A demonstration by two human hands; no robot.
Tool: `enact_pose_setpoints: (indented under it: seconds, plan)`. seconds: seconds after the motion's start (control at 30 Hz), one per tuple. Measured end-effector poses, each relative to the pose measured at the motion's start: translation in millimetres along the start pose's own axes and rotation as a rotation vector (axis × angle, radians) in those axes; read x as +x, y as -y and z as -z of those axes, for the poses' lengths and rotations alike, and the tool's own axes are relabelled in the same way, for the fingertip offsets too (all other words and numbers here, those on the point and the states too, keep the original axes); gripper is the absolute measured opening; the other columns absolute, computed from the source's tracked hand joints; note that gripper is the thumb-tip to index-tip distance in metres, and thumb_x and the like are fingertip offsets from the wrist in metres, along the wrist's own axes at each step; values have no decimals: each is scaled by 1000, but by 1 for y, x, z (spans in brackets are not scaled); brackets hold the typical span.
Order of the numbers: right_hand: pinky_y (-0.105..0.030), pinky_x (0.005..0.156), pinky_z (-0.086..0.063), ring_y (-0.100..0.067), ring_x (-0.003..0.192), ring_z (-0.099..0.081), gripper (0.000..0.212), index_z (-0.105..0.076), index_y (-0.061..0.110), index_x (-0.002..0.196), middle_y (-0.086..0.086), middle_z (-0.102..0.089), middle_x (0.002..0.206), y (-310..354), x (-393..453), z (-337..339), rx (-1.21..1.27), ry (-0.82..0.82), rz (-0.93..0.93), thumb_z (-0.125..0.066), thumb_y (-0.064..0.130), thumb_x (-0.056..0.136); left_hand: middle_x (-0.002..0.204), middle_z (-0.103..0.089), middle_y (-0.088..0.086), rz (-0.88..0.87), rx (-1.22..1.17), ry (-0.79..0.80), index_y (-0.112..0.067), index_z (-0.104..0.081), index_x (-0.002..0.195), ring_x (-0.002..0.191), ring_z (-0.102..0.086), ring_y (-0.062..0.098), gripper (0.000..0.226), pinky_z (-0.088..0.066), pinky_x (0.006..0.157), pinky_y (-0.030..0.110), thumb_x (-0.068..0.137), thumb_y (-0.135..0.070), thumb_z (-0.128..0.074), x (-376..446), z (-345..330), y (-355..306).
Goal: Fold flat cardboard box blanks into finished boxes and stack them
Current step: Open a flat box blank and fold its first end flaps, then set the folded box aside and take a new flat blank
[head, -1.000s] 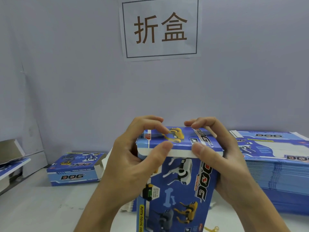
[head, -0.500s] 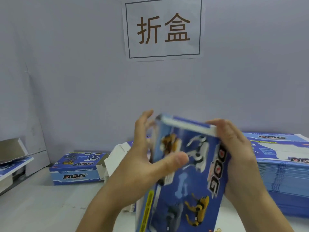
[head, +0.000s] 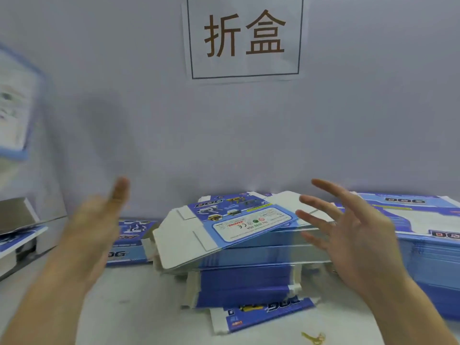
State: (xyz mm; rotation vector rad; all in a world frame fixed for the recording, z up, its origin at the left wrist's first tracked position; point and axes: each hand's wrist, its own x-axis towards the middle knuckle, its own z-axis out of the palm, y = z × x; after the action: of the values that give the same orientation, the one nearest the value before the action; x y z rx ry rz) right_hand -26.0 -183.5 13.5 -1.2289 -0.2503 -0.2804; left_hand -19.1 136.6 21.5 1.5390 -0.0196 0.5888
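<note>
Both empty, fingers spread: left hand (head: 92,227) and right hand (head: 353,235), above stack of flat blanks (head: 239,250) near tabletop (head: 139,302) back edge.

The top box blank (head: 231,227) on the middle pile is blue with white flaps, printed with small dog figures in white, yellow and grey, and carries a white label panel with red warning text. The pile of blanks (head: 249,277) beneath shows deep blue and pale blue edges. The wall sign (head: 245,36) is white (thin dark border) with brown characters. The table (head: 139,317) is off-white.
</note>
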Motion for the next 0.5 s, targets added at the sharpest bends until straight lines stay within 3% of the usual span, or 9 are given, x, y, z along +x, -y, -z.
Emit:
enact_pose_setpoints:
  seconds: [0.07, 0.13, 0.2, 0.3, 0.4, 0.5]
  plan:
    - [-43, 87, -48, -22, 109, -67, 22, -75, 38, 101, 1, -73, 113, -8, 2, -5, -150, 1, -16, -68, 37, 80, 142, -54, -6, -28, 280, 11, -28, -51, 139, 126, -52, 19, 101, -40, 110, 46, 55, -77, -77, -3, -12, 5]
    - [-36, 79, -50, -17, 105, -68, 17, -74, 39, 100, 7, -73, 107, -16, 4, -9, -281, 13, -24, -63, 28, 93, 154, -39, -11, -176, 641, 193, -35, -42, 147, 140, -38, 16, 89, -32, 115, 39, 69, -67, -69, -15, -42, 15]
    - [-31, 74, -49, -10, 99, -69, 19, -73, 39, 101, 14, -74, 100, -23, 5, -14, -365, 35, -32, -60, 26, 96, 158, -31, -14, -220, 902, 346, -36, -34, 152, 143, -31, 14, 83, -26, 119, 39, 80, -68, -61, -21, -65, 29]
    - [-29, 70, -52, -5, 86, -70, 20, -72, 42, 97, 16, -74, 95, -33, 5, -19, -494, 39, -62, -60, 26, 96, 158, -34, -12, -190, 1075, 424, -38, -38, 150, 141, -35, 12, 67, -30, 117, 38, 91, -68, -48, -22, -70, 37]
    - [-32, 72, -57, -8, 79, -71, 19, -71, 40, 95, 11, -74, 90, -40, 5, -21, -608, -7, -94, -59, 26, 95, 157, -35, -13, -237, 1190, 478, -39, -34, 152, 139, -36, 11, 66, -34, 112, 33, 93, -67, -46, -27, -73, 32]
    - [-41, 78, -59, -18, 83, -72, 16, -68, 36, 97, 8, -75, 82, -44, 4, -23, -668, -19, -138, -60, 22, 95, 134, -56, -9, -321, 1275, 457, -38, -46, 142, 116, -52, 13, 48, -47, 90, 30, 100, -58, -38, -30, -79, 25]
